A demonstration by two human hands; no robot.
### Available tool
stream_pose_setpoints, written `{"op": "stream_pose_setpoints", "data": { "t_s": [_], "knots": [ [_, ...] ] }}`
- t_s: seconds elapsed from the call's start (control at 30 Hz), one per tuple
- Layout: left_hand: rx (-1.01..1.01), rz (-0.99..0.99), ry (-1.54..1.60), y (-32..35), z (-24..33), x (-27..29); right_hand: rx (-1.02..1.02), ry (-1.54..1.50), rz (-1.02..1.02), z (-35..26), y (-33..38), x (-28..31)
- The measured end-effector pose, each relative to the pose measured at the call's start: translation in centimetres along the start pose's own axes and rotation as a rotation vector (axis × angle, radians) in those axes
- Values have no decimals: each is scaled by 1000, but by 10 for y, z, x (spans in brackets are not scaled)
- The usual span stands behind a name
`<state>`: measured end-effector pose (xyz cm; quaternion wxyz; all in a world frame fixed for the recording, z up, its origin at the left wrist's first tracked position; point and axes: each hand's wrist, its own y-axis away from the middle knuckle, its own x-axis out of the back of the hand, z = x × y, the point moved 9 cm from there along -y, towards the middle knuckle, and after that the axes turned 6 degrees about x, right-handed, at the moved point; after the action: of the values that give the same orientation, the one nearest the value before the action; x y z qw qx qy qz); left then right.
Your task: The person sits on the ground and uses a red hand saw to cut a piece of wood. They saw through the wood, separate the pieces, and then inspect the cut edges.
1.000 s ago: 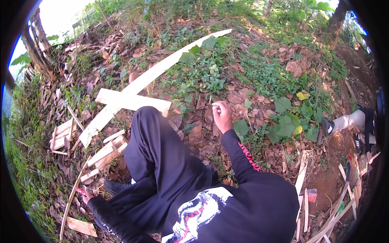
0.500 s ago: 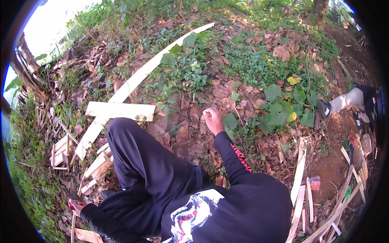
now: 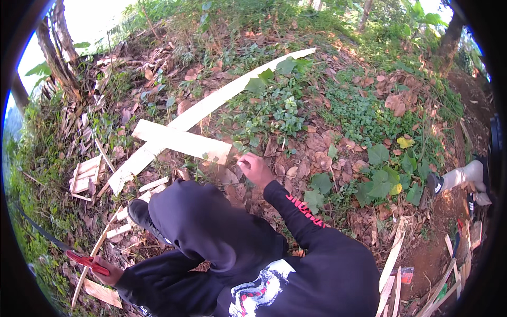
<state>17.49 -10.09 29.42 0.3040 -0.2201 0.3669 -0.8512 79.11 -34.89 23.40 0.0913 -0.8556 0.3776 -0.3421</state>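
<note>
My left hand (image 3: 108, 272) is closed round the red handle of a long-bladed tool (image 3: 87, 259). Its thin dark blade runs up to the far left, and I cannot make out its edge. My right hand (image 3: 255, 170), fingers curled, hangs just off the right end of a short pale board (image 3: 182, 141); whether anything small is between the fingers is hidden. That short board lies crosswise over a long pale plank (image 3: 222, 95), which stretches from near my shoe away to the upper right.
A small slatted wooden piece (image 3: 87, 175) lies at the left, with scraps of wood (image 3: 119, 231) by my shoe. Several strips (image 3: 392, 259) lie at the lower right. Another person's leg (image 3: 460, 178) shows at the right edge. Leafy plants (image 3: 380, 179) and dry leaves cover the slope.
My view has shifted, and my knee and shoe have changed position. The left hand has brought the blade into sight. My right hand is now closer to the short board's end.
</note>
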Motion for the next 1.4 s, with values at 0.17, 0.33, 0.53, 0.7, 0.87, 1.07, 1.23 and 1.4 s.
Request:
{"op": "stream_pose_setpoints", "data": {
  "t_s": [0.17, 0.33, 0.53, 0.7, 0.87, 1.07, 1.23, 1.4],
  "knots": [
    [338, -82, 95, 0, -7, -26, 205, -147, -154, -68, -62, -151],
    [363, -158, 237, -12, -61, -50, 347, -135, -344, -121, -110, -317],
    [552, -373, 603, 7, -156, -71, 576, -46, -586, -193, -125, -505],
    [797, -313, 480, 26, -212, -60, 521, 514, -1117, -179, -82, -678],
    [759, -491, 314, 19, -243, -51, 585, 491, -1016, -218, -65, -734],
    [896, -616, 227, 33, -287, -48, 706, 463, -1032, -240, -36, -781],
    [924, -681, 175, 43, -308, -42, 778, 359, -1000, -262, -22, -788],
    [889, -611, 179, 50, -325, -26, 809, 265, -851, -273, -3, -799]
  ]
}}
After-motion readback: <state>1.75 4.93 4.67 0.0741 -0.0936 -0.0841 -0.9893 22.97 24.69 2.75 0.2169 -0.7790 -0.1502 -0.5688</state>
